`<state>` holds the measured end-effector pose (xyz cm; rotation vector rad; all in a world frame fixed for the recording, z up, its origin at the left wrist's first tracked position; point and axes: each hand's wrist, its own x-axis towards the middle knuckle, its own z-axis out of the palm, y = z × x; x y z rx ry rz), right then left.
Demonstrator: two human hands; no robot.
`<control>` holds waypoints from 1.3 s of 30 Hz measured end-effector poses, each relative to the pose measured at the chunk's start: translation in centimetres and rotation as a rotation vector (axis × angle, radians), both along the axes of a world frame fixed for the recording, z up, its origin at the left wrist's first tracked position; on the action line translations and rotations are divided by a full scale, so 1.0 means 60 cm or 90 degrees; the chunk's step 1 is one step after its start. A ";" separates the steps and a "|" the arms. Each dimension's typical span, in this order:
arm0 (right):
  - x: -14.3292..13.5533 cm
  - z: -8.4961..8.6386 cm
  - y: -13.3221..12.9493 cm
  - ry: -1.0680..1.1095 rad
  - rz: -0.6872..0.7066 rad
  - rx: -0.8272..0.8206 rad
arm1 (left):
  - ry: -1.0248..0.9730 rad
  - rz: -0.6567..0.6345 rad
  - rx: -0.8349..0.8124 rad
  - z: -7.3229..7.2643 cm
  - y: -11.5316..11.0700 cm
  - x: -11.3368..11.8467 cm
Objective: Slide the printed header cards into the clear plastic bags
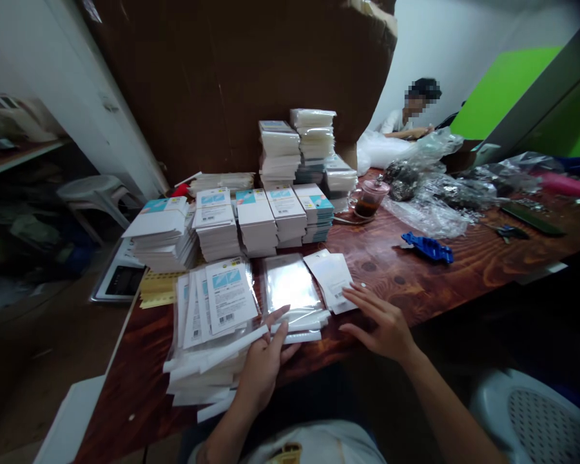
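My left hand (265, 361) is at the near edge of a stack of clear plastic bags (292, 283), its fingers closed on the flap end of a bag. My right hand (384, 325) has its fingers apart, the fingertips touching a small pile of white cards (336, 283) just right of the bags. To the left lies a fanned pile of bagged cards (232, 296), printed with blue pictures and a barcode. Their white flap strips (212, 361) stick out toward me.
Card stacks (217, 222) and tall bundles (314, 132) stand behind. A lidded cup of dark liquid (368, 198), a blue object (428, 247) and crumpled plastic bags (430, 187) sit to the right. A scale (120, 277) is at left; another person (406, 119) sits far back.
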<state>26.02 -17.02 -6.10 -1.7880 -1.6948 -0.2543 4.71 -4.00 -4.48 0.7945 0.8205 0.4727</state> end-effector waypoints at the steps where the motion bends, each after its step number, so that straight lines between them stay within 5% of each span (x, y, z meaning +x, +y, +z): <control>1: 0.003 0.004 0.002 0.021 -0.016 -0.025 | 0.001 -0.002 0.004 -0.001 0.000 0.000; 8: 0.023 0.017 0.028 0.086 -0.079 -0.125 | -0.005 -0.022 0.024 0.000 0.000 -0.002; 15: 0.029 0.034 0.049 -0.051 -0.097 -0.220 | -0.001 -0.026 0.020 0.000 0.003 0.000; 26: 0.058 0.008 0.039 -0.031 -0.053 -0.133 | -0.002 -0.001 0.012 0.001 0.000 0.000; 32: 0.019 0.008 0.055 0.064 -0.100 -0.165 | -0.009 -0.004 0.017 0.004 0.000 0.000; 39: -0.013 0.006 0.076 0.174 -0.167 -0.075 | -0.002 0.005 0.015 0.002 0.001 0.001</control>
